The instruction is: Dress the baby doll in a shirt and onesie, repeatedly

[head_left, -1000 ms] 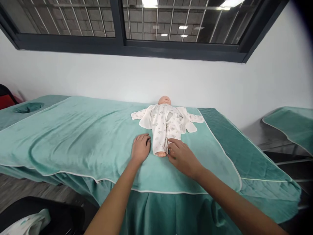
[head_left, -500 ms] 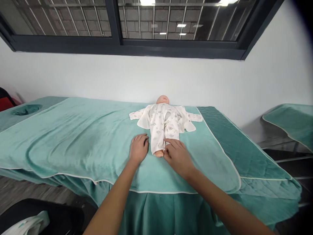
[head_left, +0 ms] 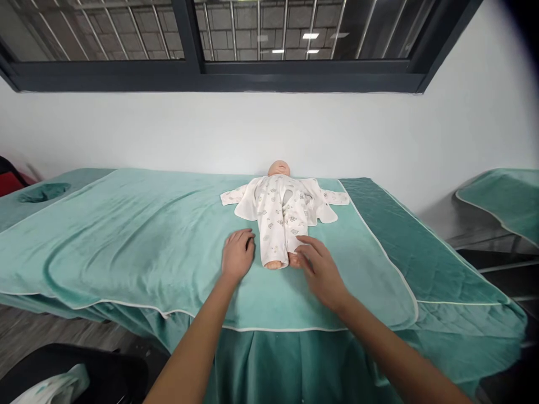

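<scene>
A baby doll (head_left: 279,167) lies on its back, head toward the wall. It has on a white printed top (head_left: 248,201) spread open at the sides and matching trousers (head_left: 272,227). Both feet show at the trouser cuffs. On the sheet beside the leg on the left rests my left hand (head_left: 238,255), its fingers laid down loosely and holding nothing. My right hand (head_left: 322,269) is at the other leg, with fingers stretched and apart by the cuff and foot (head_left: 295,260). Whether its fingertips touch the cloth I cannot tell.
A light green sheet (head_left: 126,235) covers the bed, over a darker quilted cover (head_left: 404,247). Behind are a white wall (head_left: 189,132) and a dark-framed window (head_left: 303,76). A black chair (head_left: 113,367) with a white and green cloth (head_left: 63,387) stands at the lower left.
My right hand has moved right, off the gap between the legs, and its fingers have spread. The foot on the right now shows. My left hand stays almost in place.
</scene>
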A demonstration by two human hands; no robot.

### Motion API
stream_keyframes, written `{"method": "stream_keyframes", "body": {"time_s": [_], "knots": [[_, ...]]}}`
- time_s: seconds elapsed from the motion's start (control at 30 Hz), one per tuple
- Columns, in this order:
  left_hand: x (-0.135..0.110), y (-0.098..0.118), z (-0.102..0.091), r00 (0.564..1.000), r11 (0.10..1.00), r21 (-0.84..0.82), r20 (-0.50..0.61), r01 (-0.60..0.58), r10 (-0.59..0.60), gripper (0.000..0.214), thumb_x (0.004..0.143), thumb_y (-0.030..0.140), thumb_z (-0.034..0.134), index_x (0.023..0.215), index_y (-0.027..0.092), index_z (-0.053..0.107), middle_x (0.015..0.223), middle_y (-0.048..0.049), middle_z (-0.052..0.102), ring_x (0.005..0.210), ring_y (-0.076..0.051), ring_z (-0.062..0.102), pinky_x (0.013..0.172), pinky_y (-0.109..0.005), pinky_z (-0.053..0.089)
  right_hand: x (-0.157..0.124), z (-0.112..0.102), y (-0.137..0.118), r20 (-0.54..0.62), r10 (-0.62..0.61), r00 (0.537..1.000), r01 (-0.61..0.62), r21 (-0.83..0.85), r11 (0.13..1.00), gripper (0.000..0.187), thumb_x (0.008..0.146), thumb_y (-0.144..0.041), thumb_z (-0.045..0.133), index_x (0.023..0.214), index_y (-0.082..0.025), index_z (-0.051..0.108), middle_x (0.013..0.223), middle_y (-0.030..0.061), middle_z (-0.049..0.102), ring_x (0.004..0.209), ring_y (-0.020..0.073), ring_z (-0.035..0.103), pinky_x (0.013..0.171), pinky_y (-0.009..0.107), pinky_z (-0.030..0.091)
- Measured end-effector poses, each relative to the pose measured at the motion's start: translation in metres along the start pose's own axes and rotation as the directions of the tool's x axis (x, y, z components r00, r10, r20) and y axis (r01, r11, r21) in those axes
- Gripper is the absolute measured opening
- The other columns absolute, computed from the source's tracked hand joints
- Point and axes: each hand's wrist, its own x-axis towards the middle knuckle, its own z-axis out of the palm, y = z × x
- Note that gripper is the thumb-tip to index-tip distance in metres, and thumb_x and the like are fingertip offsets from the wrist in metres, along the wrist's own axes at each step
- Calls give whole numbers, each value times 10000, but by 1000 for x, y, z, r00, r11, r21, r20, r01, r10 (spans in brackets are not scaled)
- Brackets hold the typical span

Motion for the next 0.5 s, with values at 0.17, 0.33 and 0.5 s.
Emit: {"method": "stream_keyframes", "body": {"time_s": [0.17,0.33,0.5], "knots": [[0,1,0,1000,1000,0,-4,3,-3,240,906,184,463,1023,245,662,1231,-30,680,1161,-234,583,1004,-422,423,-8,-4,26,-27,127,991,-126,62,990,334,855,-66,469,1143,-226,522,1235,97,558,1181,227,539,1002,430,460],[1,0,1,1000,1000,11,-15,11,-11,247,901,175,458,1006,253,667,1223,-24,685,1155,-229,591,997,-416,428,-12,9,32,19,184,983,-182,-87,979,236,836,-188,592,1069,-215,557,1065,81,618,1003,254,594,831,400,500],[2,0,2,1000,1000,10,-12,5,-5,252,901,178,450,1008,251,666,1222,-26,686,1151,-231,594,996,-418,430,5,10,34,66,157,985,-152,-84,985,157,845,-135,500,953,-220,576,908,28,628,849,195,594,727,316,478]]}}
